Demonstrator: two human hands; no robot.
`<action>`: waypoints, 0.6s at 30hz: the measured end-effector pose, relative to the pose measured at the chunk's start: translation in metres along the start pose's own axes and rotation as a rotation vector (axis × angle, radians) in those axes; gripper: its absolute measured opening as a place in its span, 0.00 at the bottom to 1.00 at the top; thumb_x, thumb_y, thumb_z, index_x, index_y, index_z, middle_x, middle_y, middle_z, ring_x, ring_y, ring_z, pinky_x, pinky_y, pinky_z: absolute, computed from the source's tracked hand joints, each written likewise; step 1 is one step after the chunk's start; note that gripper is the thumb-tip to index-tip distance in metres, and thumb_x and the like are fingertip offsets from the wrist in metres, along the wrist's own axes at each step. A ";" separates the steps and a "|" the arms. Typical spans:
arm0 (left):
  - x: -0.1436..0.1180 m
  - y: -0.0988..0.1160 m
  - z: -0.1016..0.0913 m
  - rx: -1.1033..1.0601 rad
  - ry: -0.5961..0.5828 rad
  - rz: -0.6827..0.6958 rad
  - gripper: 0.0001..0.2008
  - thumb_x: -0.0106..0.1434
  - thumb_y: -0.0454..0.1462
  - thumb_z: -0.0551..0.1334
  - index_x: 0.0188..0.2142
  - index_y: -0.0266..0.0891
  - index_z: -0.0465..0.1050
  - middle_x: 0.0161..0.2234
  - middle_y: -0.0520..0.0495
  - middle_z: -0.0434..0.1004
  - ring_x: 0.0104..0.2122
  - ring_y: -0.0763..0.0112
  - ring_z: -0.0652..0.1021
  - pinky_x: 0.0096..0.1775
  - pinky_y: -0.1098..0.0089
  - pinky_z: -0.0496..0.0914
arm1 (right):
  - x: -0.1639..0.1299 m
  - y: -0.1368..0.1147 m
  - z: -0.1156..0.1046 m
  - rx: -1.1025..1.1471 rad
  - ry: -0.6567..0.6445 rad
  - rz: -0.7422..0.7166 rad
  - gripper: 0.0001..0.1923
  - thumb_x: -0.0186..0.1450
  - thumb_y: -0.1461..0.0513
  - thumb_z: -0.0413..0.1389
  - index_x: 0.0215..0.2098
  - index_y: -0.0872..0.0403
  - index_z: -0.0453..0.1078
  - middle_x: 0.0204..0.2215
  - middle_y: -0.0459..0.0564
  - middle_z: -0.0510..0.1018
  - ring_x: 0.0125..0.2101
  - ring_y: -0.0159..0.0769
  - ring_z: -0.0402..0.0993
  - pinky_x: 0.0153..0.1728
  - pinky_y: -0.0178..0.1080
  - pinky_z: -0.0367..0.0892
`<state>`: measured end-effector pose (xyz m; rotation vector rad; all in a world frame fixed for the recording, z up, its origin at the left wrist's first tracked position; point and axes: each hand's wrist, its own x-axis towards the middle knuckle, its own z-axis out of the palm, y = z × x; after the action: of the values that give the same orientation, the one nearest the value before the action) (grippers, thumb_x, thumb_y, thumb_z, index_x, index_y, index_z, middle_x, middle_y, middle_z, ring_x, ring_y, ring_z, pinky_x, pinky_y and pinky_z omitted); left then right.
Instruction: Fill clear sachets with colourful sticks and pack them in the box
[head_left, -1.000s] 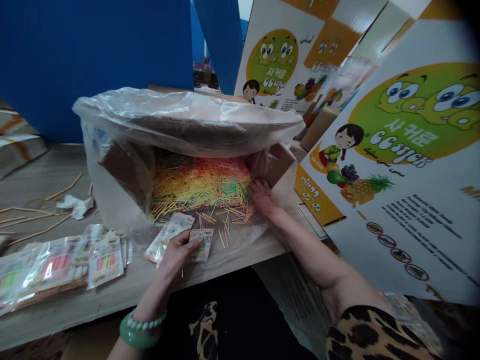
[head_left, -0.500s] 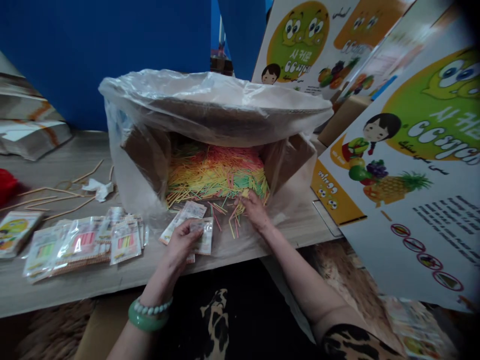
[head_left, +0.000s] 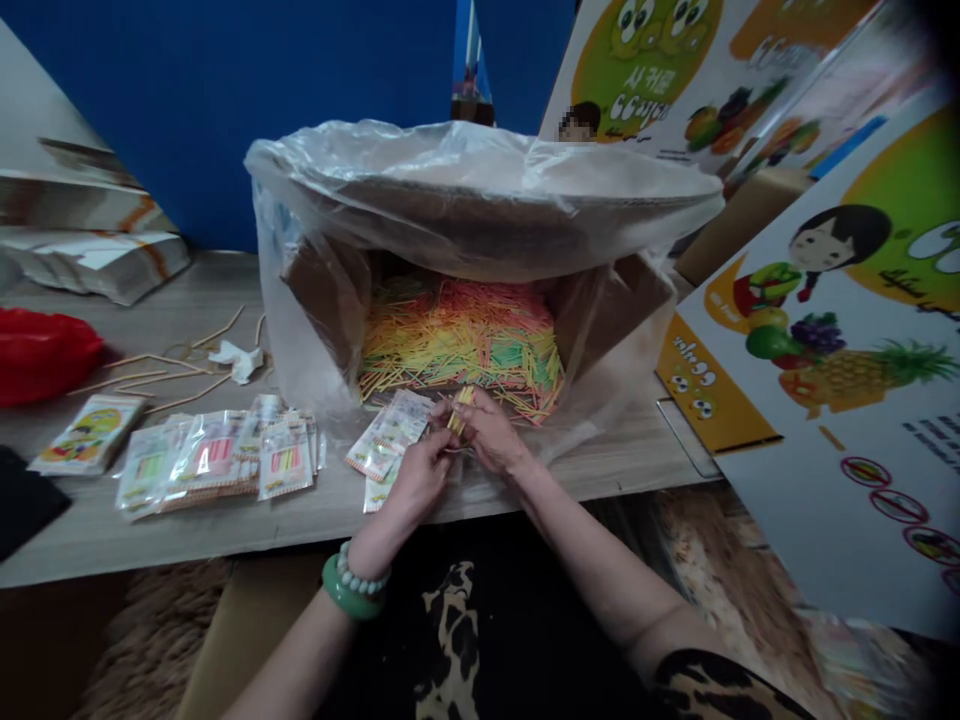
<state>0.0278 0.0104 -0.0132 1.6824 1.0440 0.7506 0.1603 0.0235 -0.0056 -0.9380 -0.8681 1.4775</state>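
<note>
Both hands meeting just before the open box [head_left: 480, 300]: right hand [head_left: 489, 432] pinching a few sticks [head_left: 460, 407], left hand [head_left: 418, 474] gripping a small packet [head_left: 382, 485]. Filled packets [head_left: 217, 455] fanned on the tabletop [head_left: 187, 520] to the left. Large stick heap [head_left: 465, 340] left in the box, so judged far from done.

Yellow, pink, green sticks [head_left: 459, 345]; green bangle [head_left: 351, 597]; red bag [head_left: 45, 352]; blue wall [head_left: 225, 90]; leopard-print sleeve [head_left: 720, 690].

Red bag [head_left: 45, 352] far left (crumpled); printed cartons [head_left: 840, 300] stacked right.

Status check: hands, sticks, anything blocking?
Left hand and right hand together, pinching a few colored sticks. Packets under the left hand. Lined box directly ahead, open.
</note>
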 end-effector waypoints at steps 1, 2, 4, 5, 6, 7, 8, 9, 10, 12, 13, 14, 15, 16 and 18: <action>0.000 -0.001 0.001 -0.020 0.015 -0.016 0.07 0.51 0.30 0.53 0.26 0.40 0.68 0.25 0.52 0.69 0.30 0.69 0.70 0.35 0.70 0.63 | 0.001 -0.003 0.003 0.044 -0.011 0.003 0.12 0.57 0.54 0.60 0.32 0.51 0.65 0.29 0.46 0.78 0.32 0.35 0.75 0.33 0.37 0.69; 0.000 -0.002 0.000 -0.044 0.027 -0.032 0.08 0.50 0.30 0.52 0.26 0.40 0.68 0.25 0.52 0.69 0.29 0.69 0.69 0.34 0.71 0.62 | 0.004 -0.006 0.003 0.075 -0.011 -0.009 0.12 0.57 0.54 0.60 0.33 0.51 0.64 0.29 0.46 0.78 0.32 0.35 0.75 0.34 0.37 0.69; -0.001 -0.004 -0.003 -0.083 0.054 -0.067 0.09 0.49 0.30 0.52 0.26 0.40 0.69 0.25 0.52 0.69 0.29 0.70 0.69 0.33 0.72 0.62 | 0.011 -0.015 -0.002 0.077 0.028 -0.080 0.12 0.58 0.54 0.59 0.33 0.50 0.62 0.29 0.46 0.77 0.33 0.35 0.74 0.35 0.38 0.69; -0.002 -0.006 -0.005 -0.097 0.069 -0.090 0.09 0.48 0.30 0.52 0.26 0.40 0.69 0.25 0.52 0.69 0.29 0.70 0.69 0.32 0.73 0.62 | 0.016 -0.019 -0.008 0.043 0.066 -0.124 0.12 0.59 0.53 0.57 0.33 0.50 0.61 0.29 0.45 0.76 0.32 0.35 0.74 0.35 0.38 0.69; -0.004 -0.007 -0.009 -0.106 0.083 -0.116 0.09 0.47 0.30 0.52 0.26 0.40 0.70 0.24 0.53 0.68 0.28 0.70 0.69 0.31 0.73 0.61 | 0.020 -0.023 -0.015 -0.021 0.116 -0.166 0.11 0.61 0.53 0.55 0.33 0.50 0.59 0.29 0.45 0.74 0.31 0.34 0.72 0.35 0.38 0.68; -0.005 -0.009 -0.012 -0.114 0.104 -0.142 0.09 0.47 0.30 0.53 0.25 0.40 0.70 0.23 0.53 0.68 0.27 0.71 0.68 0.31 0.73 0.61 | 0.022 -0.026 -0.023 -0.124 0.160 -0.194 0.10 0.62 0.54 0.52 0.32 0.50 0.58 0.28 0.44 0.73 0.30 0.33 0.71 0.35 0.38 0.67; -0.006 -0.011 -0.015 -0.124 0.125 -0.164 0.08 0.47 0.31 0.53 0.25 0.40 0.70 0.23 0.53 0.67 0.26 0.71 0.67 0.30 0.74 0.60 | 0.023 -0.028 -0.031 -0.269 0.182 -0.201 0.08 0.63 0.55 0.51 0.31 0.50 0.57 0.27 0.44 0.71 0.29 0.33 0.69 0.35 0.38 0.66; -0.007 -0.013 -0.018 -0.136 0.142 -0.180 0.08 0.47 0.31 0.54 0.25 0.40 0.70 0.22 0.53 0.67 0.26 0.71 0.67 0.29 0.74 0.60 | 0.021 -0.028 -0.039 -0.453 0.177 -0.186 0.07 0.64 0.57 0.49 0.30 0.50 0.56 0.26 0.44 0.70 0.29 0.33 0.67 0.35 0.37 0.66; -0.008 -0.014 -0.020 -0.149 0.153 -0.192 0.08 0.46 0.31 0.54 0.25 0.40 0.71 0.22 0.54 0.67 0.25 0.71 0.67 0.29 0.74 0.60 | 0.017 -0.027 -0.046 -0.659 0.144 -0.156 0.06 0.65 0.59 0.49 0.30 0.50 0.57 0.26 0.44 0.69 0.29 0.33 0.66 0.35 0.37 0.65; -0.009 -0.016 -0.023 -0.171 0.159 -0.205 0.08 0.46 0.32 0.54 0.25 0.40 0.71 0.22 0.54 0.68 0.25 0.71 0.66 0.28 0.74 0.59 | 0.003 -0.021 -0.054 -1.070 -0.006 -0.087 0.05 0.65 0.62 0.48 0.31 0.51 0.60 0.28 0.46 0.72 0.31 0.35 0.67 0.37 0.37 0.64; -0.009 -0.016 -0.023 -0.177 0.154 -0.211 0.08 0.46 0.32 0.54 0.25 0.40 0.71 0.22 0.54 0.68 0.25 0.71 0.66 0.28 0.74 0.59 | -0.005 -0.016 -0.056 -1.236 -0.096 -0.069 0.05 0.66 0.63 0.47 0.33 0.52 0.63 0.31 0.48 0.73 0.33 0.35 0.68 0.38 0.37 0.63; -0.009 -0.015 -0.023 -0.179 0.151 -0.217 0.08 0.46 0.32 0.54 0.25 0.40 0.71 0.22 0.54 0.68 0.24 0.71 0.66 0.28 0.74 0.59 | -0.013 -0.012 -0.056 -1.373 -0.174 -0.065 0.06 0.67 0.64 0.46 0.35 0.52 0.65 0.33 0.50 0.75 0.35 0.36 0.69 0.38 0.38 0.63; -0.009 -0.015 -0.022 -0.175 0.147 -0.222 0.08 0.46 0.32 0.54 0.25 0.40 0.71 0.22 0.54 0.68 0.24 0.71 0.66 0.28 0.74 0.59 | -0.021 -0.009 -0.056 -1.484 -0.231 -0.070 0.08 0.68 0.65 0.45 0.37 0.53 0.66 0.35 0.52 0.76 0.36 0.37 0.70 0.39 0.38 0.63; -0.008 -0.014 -0.022 -0.167 0.142 -0.226 0.08 0.46 0.32 0.54 0.24 0.40 0.71 0.21 0.54 0.68 0.24 0.72 0.66 0.28 0.74 0.59 | -0.026 -0.006 -0.054 -1.574 -0.277 -0.077 0.10 0.68 0.66 0.45 0.39 0.54 0.67 0.37 0.53 0.77 0.37 0.38 0.72 0.39 0.38 0.63; -0.008 -0.012 -0.021 -0.147 0.136 -0.229 0.07 0.46 0.32 0.54 0.24 0.40 0.70 0.21 0.54 0.67 0.24 0.71 0.66 0.28 0.74 0.59 | -0.031 -0.006 -0.051 -1.701 -0.323 -0.073 0.12 0.67 0.69 0.45 0.41 0.55 0.69 0.37 0.56 0.78 0.38 0.40 0.74 0.38 0.38 0.63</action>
<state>0.0030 0.0135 -0.0181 1.3752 1.2214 0.7795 0.2107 -0.0060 -0.0179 -1.7711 -2.4615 0.5199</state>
